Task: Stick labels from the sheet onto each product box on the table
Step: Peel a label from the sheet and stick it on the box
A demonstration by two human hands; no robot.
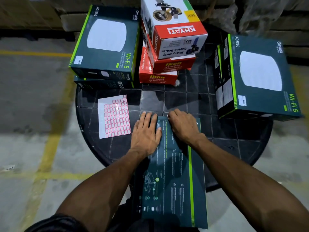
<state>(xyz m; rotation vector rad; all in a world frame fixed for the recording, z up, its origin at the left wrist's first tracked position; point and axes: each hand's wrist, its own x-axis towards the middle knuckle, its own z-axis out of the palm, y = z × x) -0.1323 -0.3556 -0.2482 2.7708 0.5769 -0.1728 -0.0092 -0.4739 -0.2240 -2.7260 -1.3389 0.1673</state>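
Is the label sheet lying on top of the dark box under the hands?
No, the label sheet lies flat on the table, left of the dark box.

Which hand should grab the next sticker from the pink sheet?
Probably the left hand. The label sheet lies just to its left on the table, close beside it, while the right hand would have to cross over the dark box and the left hand.

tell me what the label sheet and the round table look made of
Label sheet: likely paper with a glossy backing, given the thin flat lie and glare across its red-bordered stickers. Table: probably moulded black plastic, judging by its grid-patterned top with a slight sheen.
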